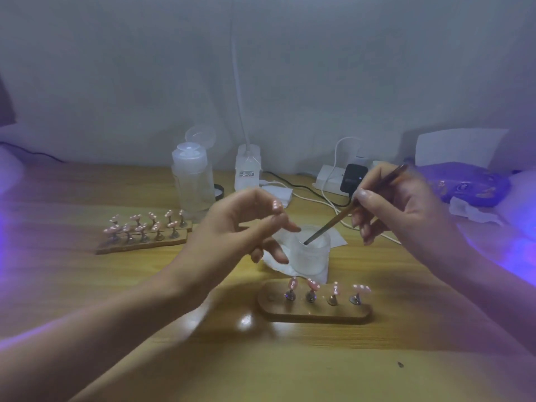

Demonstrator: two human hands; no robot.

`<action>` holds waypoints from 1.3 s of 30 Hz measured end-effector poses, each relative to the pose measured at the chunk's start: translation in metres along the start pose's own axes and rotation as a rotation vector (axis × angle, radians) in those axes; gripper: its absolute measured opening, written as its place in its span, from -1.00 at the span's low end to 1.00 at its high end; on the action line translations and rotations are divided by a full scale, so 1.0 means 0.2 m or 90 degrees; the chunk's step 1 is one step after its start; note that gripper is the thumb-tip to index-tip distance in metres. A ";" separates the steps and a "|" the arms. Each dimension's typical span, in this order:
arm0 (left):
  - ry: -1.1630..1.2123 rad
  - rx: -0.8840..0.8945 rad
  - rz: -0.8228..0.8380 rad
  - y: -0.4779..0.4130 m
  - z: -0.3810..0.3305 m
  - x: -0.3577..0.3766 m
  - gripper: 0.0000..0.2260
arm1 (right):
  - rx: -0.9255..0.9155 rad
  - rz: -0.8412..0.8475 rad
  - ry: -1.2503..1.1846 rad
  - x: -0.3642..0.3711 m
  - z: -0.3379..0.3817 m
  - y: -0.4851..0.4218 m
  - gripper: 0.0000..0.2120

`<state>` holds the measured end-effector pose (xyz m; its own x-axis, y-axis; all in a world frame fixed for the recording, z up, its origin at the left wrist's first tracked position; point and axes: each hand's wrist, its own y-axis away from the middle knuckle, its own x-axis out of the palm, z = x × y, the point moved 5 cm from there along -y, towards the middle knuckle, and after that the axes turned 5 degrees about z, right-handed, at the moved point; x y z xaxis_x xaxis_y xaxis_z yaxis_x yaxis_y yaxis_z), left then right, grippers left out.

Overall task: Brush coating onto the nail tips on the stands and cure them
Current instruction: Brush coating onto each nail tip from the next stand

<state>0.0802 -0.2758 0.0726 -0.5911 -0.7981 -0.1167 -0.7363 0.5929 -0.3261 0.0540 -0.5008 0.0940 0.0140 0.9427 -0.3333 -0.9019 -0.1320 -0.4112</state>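
Your right hand grips the brush, tip in the jar; left hand, beside the jar, pinches a nail tip. Likely light, brittle: hold its edges.

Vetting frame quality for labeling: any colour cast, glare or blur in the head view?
Head view: purple cast bleeds in from both side edges, strongest right; glare spot on the table beside the near nail stand; left hand pinching a nail tip is motion-blurred; right hand and brush sharper.
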 end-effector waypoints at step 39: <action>-0.191 0.025 -0.056 -0.06 0.22 -0.01 -0.91 | 0.152 -0.244 -0.346 -0.01 -0.29 0.12 -0.68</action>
<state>0.1040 -0.2865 0.0360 -0.3982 -0.8454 -0.3560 -0.7631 0.5207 -0.3829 0.0572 -0.5243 0.0361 0.1874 0.9373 0.2938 -0.9475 0.2514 -0.1976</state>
